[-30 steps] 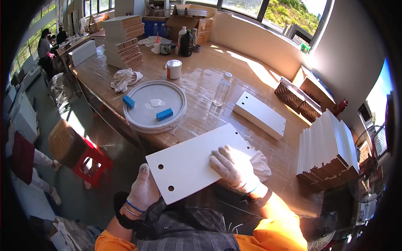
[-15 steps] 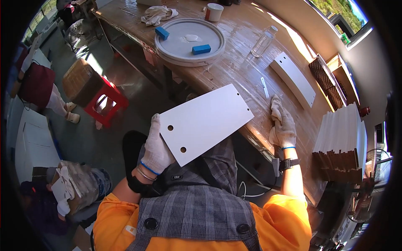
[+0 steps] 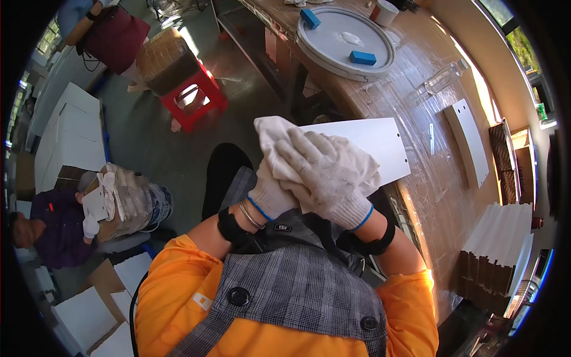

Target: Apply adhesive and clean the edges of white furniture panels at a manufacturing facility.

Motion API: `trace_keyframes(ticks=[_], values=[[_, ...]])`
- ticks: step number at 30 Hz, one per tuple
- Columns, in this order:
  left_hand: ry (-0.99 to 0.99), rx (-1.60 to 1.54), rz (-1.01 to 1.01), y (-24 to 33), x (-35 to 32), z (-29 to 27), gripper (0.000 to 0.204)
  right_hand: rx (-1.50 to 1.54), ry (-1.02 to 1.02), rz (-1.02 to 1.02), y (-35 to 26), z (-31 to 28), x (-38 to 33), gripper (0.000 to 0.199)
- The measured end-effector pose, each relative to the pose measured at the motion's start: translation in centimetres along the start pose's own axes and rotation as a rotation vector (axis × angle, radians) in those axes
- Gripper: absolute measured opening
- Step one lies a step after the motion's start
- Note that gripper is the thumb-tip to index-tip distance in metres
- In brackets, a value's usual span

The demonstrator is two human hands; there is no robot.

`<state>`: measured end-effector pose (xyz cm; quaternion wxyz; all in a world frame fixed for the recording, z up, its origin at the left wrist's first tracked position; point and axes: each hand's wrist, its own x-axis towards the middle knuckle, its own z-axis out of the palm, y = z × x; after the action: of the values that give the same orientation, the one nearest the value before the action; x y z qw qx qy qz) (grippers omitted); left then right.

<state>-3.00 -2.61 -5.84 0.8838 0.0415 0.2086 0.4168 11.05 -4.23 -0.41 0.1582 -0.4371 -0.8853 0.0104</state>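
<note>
A white rectangular panel (image 3: 377, 143) with small holes at its far right end lies in front of me over my lap and the table's edge. My left hand (image 3: 269, 191), in a white knit glove, grips its near left end, with its fingers mostly hidden under a cloth. That off-white cloth (image 3: 361, 159) is spread over the panel's left part. On top of it rests my gloved right hand (image 3: 324, 172), pressing the cloth against the panel with its fingers laid along it. The panel's two larger holes are covered.
On the wooden table (image 3: 410, 113) stand a round grey lid (image 3: 324, 44) with two blue blocks, a clear bottle (image 3: 443, 77), a white strip (image 3: 431, 140) and another white panel (image 3: 467, 143). Panels are stacked (image 3: 496, 250) at right. A red stool (image 3: 193, 98) carries a box. A co-worker sits at left.
My right hand has brought the cloth from the table's edge left onto the panel. My view has shifted, so the table sits farther right.
</note>
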Motion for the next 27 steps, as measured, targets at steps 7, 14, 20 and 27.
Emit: trace_keyframes(ticks=[7, 14, 20, 27], values=[[-0.247, -0.175, -0.125, 0.9, 0.9, -0.1, 0.060, -0.082, 0.038, 0.695, 9.6, -0.2, -4.0, 0.053], [-0.037, 0.031, -0.088, 1.5, 1.8, 0.9, 0.045, -0.099, -0.008, 0.148, 1.8, 0.1, -3.7, 0.066], [-0.084, -0.009, -0.148, 2.0, 1.6, 1.2, 0.039, -0.033, 0.009, 0.101, 4.6, -0.6, -6.6, 0.069], [0.015, 0.532, -0.018, 2.5, 0.5, 4.7, 0.035, -0.192, 0.070, 1.069, 11.7, -7.4, -14.1, 0.050]])
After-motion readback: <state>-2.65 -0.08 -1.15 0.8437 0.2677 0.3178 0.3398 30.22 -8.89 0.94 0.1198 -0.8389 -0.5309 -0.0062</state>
